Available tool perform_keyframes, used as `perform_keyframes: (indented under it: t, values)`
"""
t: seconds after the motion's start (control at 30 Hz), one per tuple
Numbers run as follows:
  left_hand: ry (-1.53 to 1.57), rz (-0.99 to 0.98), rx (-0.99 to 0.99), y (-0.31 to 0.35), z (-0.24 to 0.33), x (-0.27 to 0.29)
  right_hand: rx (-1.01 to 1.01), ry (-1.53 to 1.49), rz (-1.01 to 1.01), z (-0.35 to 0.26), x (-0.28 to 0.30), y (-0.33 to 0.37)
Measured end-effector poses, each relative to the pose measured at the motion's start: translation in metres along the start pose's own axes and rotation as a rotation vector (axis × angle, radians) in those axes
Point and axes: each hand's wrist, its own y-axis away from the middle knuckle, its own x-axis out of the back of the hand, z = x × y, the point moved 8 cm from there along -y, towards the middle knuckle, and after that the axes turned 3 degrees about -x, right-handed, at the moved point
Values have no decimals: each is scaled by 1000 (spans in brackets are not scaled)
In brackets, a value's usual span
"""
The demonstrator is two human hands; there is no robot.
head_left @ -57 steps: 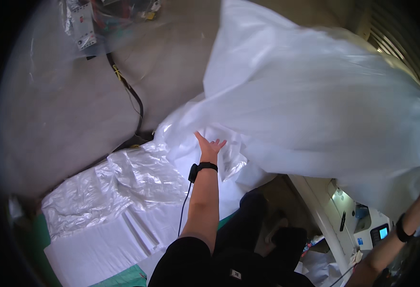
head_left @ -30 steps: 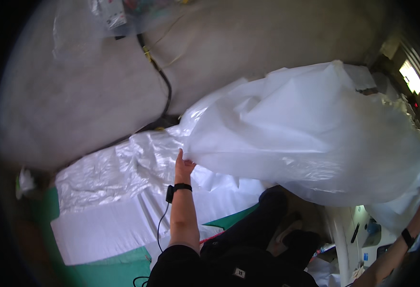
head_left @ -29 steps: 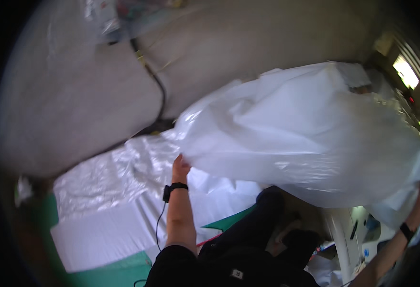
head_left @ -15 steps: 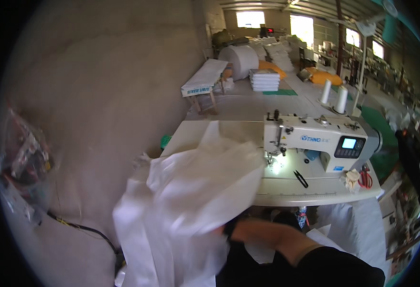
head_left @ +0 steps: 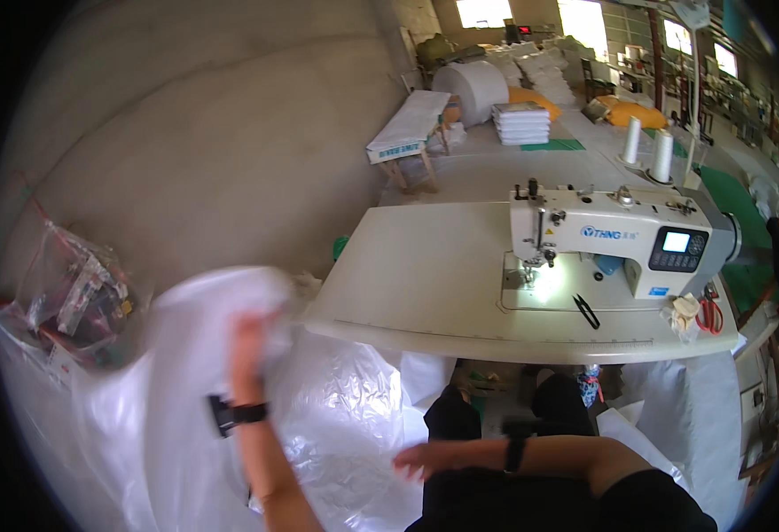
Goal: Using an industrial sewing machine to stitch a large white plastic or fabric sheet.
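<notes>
My left hand [head_left: 252, 341], smeared by motion, is over a loose white sheet [head_left: 181, 355] left of the sewing table. Whether its fingers grip the sheet cannot be made out. Low in front of my body, my right hand [head_left: 420, 459] points leftward, fingers stretched out and holding nothing. Shiny white plastic-like material [head_left: 345, 408] lies beneath and between the hands. To the right, a white sewing machine [head_left: 615, 232] stands on the pale table [head_left: 407, 275], its needle area lit.
Black thread snips [head_left: 586, 312], red-handled scissors [head_left: 710, 315] and a crumpled cream scrap [head_left: 684, 310] lie on the table's right part. Two white thread cones [head_left: 662, 158] stand behind the machine. A clear bag of parts [head_left: 79, 293] hangs by the left wall.
The white sheet has moved off the table to the left, baring the tabletop. My left hand has come into view, and my right hand now shows apart from the sheet. The view has shifted slightly.
</notes>
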Motion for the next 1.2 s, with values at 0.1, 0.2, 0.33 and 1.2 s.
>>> perform_keyframes:
  t: [0.1,0.2,0.33,1.2]
  values:
    - [727,-528,-3,-33,188,-106,447,-600,471,-40,100,74]
    - [811,-855,-222,23,303,-149,474,-644,580,-53,126,128]
    - [705,-1140,-219,94,363,-144,250,148,789,-38,119,146]
    - [1517,577,497,-111,113,-9,474,318,247,3,2,76]
